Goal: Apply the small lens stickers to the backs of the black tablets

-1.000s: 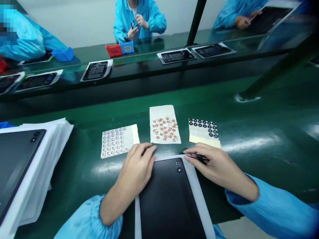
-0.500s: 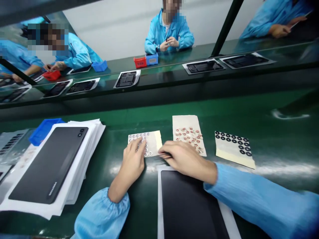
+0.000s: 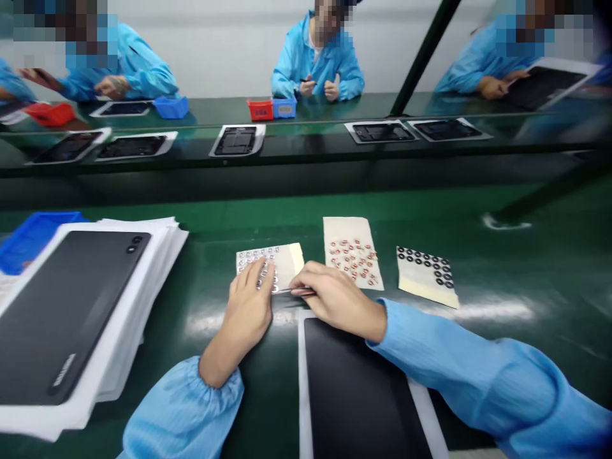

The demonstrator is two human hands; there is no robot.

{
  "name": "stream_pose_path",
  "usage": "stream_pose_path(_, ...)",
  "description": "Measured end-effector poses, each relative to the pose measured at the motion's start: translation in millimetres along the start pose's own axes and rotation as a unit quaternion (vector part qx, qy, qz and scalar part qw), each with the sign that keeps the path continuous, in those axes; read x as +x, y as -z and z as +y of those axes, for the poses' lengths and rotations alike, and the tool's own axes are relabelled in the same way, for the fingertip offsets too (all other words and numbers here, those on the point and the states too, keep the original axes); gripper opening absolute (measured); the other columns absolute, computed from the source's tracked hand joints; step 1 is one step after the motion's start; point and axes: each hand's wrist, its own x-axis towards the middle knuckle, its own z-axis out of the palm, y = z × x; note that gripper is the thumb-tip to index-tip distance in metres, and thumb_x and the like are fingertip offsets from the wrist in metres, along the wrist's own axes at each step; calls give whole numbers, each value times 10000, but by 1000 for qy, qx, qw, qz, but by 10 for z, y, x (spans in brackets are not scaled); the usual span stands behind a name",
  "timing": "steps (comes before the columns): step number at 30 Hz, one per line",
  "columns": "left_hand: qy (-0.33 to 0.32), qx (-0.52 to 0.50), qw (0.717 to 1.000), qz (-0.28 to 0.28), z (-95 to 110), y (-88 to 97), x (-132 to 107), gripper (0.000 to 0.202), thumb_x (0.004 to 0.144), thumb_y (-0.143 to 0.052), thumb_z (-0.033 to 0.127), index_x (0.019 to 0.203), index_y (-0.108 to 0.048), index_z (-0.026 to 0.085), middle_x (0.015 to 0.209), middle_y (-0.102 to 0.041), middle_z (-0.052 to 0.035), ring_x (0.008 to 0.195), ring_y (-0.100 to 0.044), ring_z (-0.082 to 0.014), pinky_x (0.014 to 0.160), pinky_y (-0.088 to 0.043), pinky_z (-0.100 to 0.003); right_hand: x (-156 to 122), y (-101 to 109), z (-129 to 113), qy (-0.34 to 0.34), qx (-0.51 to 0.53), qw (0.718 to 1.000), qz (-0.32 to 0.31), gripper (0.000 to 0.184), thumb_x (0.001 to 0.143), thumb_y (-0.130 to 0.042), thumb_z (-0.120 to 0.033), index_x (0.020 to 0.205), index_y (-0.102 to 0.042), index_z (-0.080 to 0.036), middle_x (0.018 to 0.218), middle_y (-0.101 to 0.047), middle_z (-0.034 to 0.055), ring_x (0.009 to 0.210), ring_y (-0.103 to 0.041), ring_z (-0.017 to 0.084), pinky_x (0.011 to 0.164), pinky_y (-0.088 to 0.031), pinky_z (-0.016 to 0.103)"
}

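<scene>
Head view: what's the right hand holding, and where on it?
The right hand grips tweezers by the rear of the shank, tips pointing toward the sticker sheet. The left hand shows nothing held, its fingers lying on that sheet.

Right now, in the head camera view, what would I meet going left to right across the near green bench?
Dark tablet on a white stack, then grey-printed sticker sheet, red-printed sticker sheet, black ring sticker sheet.

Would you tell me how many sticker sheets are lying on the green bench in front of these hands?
3. A grey-patterned sheet lies under the left hand, a red-printed sheet sits mid-row, and a black-ring sheet lies at right.
</scene>
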Motion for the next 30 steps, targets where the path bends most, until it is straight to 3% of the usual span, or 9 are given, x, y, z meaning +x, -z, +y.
stream_pose_path(3,-27,-14,995,96,108,29,30,477,996,-432,113,1469,-488,85,1508,-509,-201,1419,-424,-368,1125,-404,-558,-568,188,259,42,72,991,105,282,930,-506,-53,1073,-709,-187,1018,-671,52,934,-645,133,812,-521,237)
stream_pose_path(5,-45,-78,986,140,277,95,50,412,998,-485,121,1406,-539,121,1402,-596,-159,1342,-498,-313,1107,-425,-491,-965,269,410,28,58,989,130,391,904,-450,15,1139,-685,-192,1045,-662,53,941,-653,122,794,-539,221)
stream_pose_path(8,-82,-225,966,94,618,179,45,321,995,-547,125,1303,-602,197,1164,-677,-58,1101,-596,-186,971,-491,-341,-1416,250,540,6,-26,984,176,380,913,-497,23,1191,-653,-184,1063,-669,53,939,-673,121,779,-557,213)
stream_pose_path(10,-100,-269,957,36,828,176,20,291,998,-561,140,1272,-619,217,1103,-668,-34,1020,-587,-160,901,-496,-313,-1579,171,558,21,-95,973,211,330,917,-539,20,1173,-644,-158,1048,-681,58,936,-683,137,777,-561,236)
stream_pose_path(14,-111,-241,964,-14,1036,67,-22,252,993,-578,163,1230,-646,216,1111,-634,-49,1021,-555,-187,882,-481,-356,-1662,42,512,36,-145,967,207,339,909,-503,49,1159,-646,-129,1059,-669,80,872,-681,146,683,-549,251)
stream_pose_path(19,-115,-224,967,-25,1032,-10,6,263,991,-584,160,1242,-638,223,1118,-611,-56,1026,-535,-195,879,-460,-370,-1651,1,480,38,-157,964,210,330,934,-496,12,1209,-634,-108,1092,-653,113,694,-615,103,564,-500,239)
stream_pose_path(30,-120,-220,968,-29,1022,-6,-21,286,992,-582,155,1265,-628,225,1140,-606,-59,1045,-521,-200,891,-442,-371,-1711,-8,527,49,-152,972,175,477,849,-440,32,1276,-602,-103,1143,-624,137,816,-665,148,604,-532,255)
